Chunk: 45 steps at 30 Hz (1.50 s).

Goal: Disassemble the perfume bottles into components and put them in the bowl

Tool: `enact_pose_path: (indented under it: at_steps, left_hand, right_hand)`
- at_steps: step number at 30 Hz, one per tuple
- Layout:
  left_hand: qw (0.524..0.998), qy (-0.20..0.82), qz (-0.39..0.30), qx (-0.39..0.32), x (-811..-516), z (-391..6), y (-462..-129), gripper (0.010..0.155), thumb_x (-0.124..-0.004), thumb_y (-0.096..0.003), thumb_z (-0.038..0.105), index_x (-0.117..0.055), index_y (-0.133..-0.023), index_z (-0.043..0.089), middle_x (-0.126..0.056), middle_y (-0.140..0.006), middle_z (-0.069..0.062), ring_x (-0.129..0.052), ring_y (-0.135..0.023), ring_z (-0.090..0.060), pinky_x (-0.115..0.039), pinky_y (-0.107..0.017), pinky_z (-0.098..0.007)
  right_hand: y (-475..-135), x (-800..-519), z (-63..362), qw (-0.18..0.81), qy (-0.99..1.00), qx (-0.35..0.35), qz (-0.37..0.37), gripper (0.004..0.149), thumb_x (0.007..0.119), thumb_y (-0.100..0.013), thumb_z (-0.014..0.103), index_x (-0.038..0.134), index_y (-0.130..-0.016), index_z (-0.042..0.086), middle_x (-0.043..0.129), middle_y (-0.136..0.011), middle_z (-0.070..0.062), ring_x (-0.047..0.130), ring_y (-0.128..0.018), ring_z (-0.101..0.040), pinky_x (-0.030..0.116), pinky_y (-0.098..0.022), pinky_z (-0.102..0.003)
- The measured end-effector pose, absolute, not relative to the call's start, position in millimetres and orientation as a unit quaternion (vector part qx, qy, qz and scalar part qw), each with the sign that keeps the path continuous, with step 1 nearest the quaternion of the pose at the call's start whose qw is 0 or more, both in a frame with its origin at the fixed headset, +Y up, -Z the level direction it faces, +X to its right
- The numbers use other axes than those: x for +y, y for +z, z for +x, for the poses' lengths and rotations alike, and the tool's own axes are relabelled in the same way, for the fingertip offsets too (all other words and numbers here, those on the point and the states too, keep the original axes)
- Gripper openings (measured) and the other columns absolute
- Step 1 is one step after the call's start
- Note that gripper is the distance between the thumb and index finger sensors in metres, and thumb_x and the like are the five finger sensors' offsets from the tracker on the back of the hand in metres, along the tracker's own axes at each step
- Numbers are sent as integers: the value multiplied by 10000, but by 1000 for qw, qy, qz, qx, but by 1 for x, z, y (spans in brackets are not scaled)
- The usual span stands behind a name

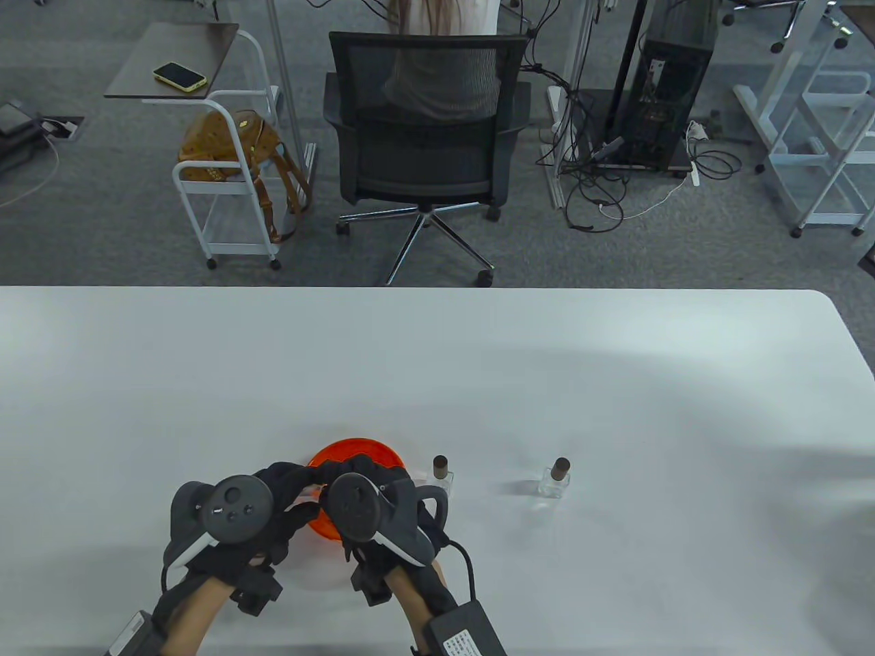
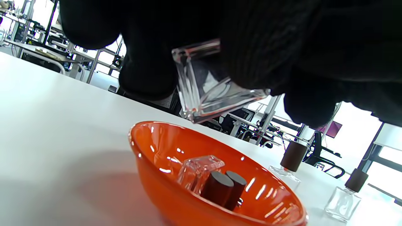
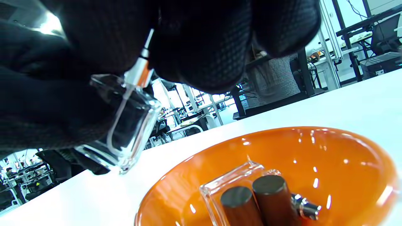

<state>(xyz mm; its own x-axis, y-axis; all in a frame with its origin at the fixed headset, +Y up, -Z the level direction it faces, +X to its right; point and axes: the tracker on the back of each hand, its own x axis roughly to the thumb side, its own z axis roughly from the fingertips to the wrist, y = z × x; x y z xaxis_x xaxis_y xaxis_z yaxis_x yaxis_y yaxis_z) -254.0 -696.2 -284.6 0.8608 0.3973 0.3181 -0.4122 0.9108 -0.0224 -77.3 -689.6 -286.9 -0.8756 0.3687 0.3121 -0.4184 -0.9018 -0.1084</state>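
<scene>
Both gloved hands hover over the orange bowl [image 1: 355, 447]. My left hand [image 1: 295, 493] grips a clear square glass bottle [image 2: 204, 91] round its body, tilted above the bowl [image 2: 147, 150]. My right hand [image 1: 345, 473] pinches the silver sprayer neck [image 3: 140, 70] at the top of that bottle [image 3: 128, 125]; its thin dip tube still runs down inside the glass. In the bowl [image 3: 345, 150] lie an empty clear bottle [image 3: 232, 179], two brown caps [image 3: 257, 204] and a silver sprayer [image 3: 304, 207]. From the table view the hands hide the held bottle.
Two capped perfume bottles stand upright on the white table right of the bowl, one close by [image 1: 442, 475] and one farther right [image 1: 555, 478]. An office chair [image 1: 424, 130] with a seated person is beyond the table's far edge.
</scene>
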Motion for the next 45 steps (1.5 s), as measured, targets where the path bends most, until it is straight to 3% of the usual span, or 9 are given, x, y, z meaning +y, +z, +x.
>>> enact_pose_path:
  at_steps: [3,7,11,16,20,25,29,42,45]
  left_hand:
    - [965,205,16,-165,-697,-253,-285,536,-917,-399,382,-892,-911,224,-962,-892,-104,-1053,-657,-288,-748,-603,-570]
    - [966,200,27,-160,-696,-252,-284,535,-907,-404,380,-889,-912,212,-964,-883,-107,-1056,-646,-285,-751,-602,-569]
    - [965,202,9,-165,-699,-253,-286,536,-914,-400,385,-889,-912,227,-960,-896,-100,-1051,-663,-290,-746,-606,-571]
    - [966,202,23,-161,-698,-254,-285,536,-906,-405,382,-887,-912,210,-963,-885,-107,-1055,-650,-289,-748,-603,-571]
    - [964,208,12,-165,-699,-255,-286,536,-913,-401,386,-889,-911,221,-961,-893,-104,-1052,-659,-290,-746,-605,-572]
    - [966,201,21,-159,-699,-255,-286,535,-906,-404,383,-888,-911,212,-965,-884,-109,-1055,-648,-290,-748,-603,-572]
    - [964,210,10,-165,-700,-256,-286,536,-912,-400,388,-890,-910,221,-962,-891,-105,-1053,-658,-292,-747,-604,-572]
    - [966,202,16,-160,-699,-254,-286,535,-903,-404,387,-888,-910,212,-965,-884,-108,-1055,-653,-291,-746,-605,-572]
    - [963,216,10,-163,-700,-256,-286,535,-909,-403,388,-890,-910,217,-962,-890,-109,-1053,-658,-294,-744,-605,-574]
  right_hand:
    - [-288,-691,-77,195,966,-92,141,413,804,-358,475,872,-744,346,1012,-577,89,1050,-333,-46,856,-512,-456]
    - [-288,-691,-78,203,965,-74,150,482,843,-360,406,774,-833,339,907,-787,66,1025,-489,-53,821,-557,-468]
    - [-288,-692,-78,196,965,-96,143,415,805,-349,487,877,-737,358,1003,-612,88,1052,-356,-49,853,-518,-454]
    - [-288,-690,-78,209,964,-75,148,488,860,-352,404,780,-829,337,904,-796,68,1026,-499,-55,821,-557,-469]
    - [-288,-690,-78,203,964,-94,142,410,809,-353,474,876,-739,354,1005,-606,85,1051,-350,-48,854,-516,-455]
    - [-288,-691,-79,204,965,-73,149,469,849,-359,401,790,-822,344,905,-799,68,1031,-509,-59,821,-559,-469]
    - [-288,-690,-79,196,965,-96,143,409,811,-351,475,877,-738,358,1004,-607,89,1052,-354,-48,853,-520,-456]
    - [-288,-691,-78,204,965,-71,150,486,854,-357,398,782,-834,339,898,-812,67,1029,-514,-58,818,-568,-472]
    - [-287,-690,-78,202,964,-97,145,432,790,-352,498,869,-751,355,994,-646,81,1056,-387,-50,848,-532,-458]
